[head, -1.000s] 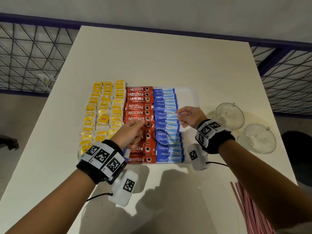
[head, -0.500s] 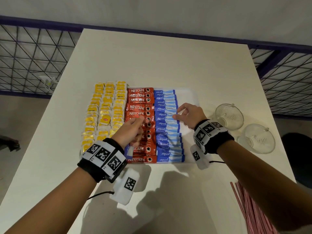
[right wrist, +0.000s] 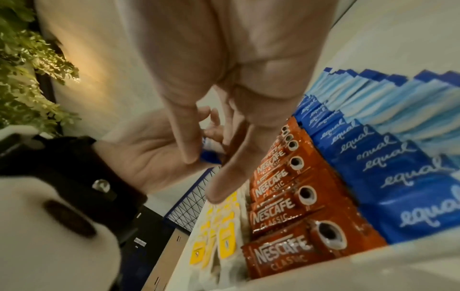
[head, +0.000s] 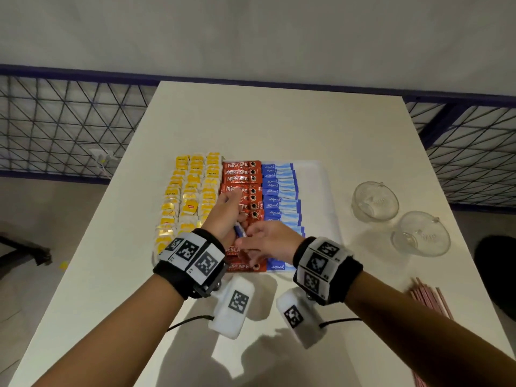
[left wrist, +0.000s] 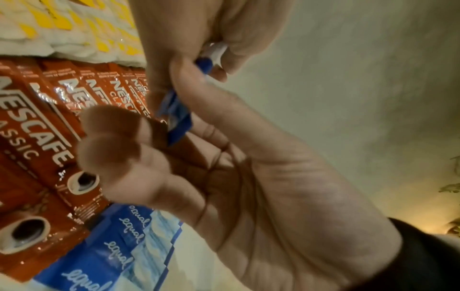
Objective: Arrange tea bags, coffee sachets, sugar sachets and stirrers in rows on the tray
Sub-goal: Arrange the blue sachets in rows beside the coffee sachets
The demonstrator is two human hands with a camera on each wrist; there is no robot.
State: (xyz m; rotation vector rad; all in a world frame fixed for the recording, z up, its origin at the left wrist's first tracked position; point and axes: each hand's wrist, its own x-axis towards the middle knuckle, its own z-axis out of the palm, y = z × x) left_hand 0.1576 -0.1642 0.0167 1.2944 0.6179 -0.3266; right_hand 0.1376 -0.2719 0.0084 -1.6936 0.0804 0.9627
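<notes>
from the head view, the tray (head: 321, 174) sits mid-table with tea bags (head: 192, 191) toward the left edge, coffee sachets (head: 243, 177) in the middle and sugar sachets (head: 279, 185) on the right; the stirrers (head: 430, 297) lie untouched at the table's near right corner. the left hand (head: 226, 216) holds a few blue sugar sachets above the coffee row, and the right hand (head: 265, 241) reaches in beside it. the left wrist view shows the left grip curled round that thin bundle (left wrist: 179, 118); light, limp paper that would bend or slide, so it is best pinched by one end. in the right wrist view the right grip's thumb and forefinger close on the bundle's end (right wrist: 208, 155), other fingers loose.
</notes>
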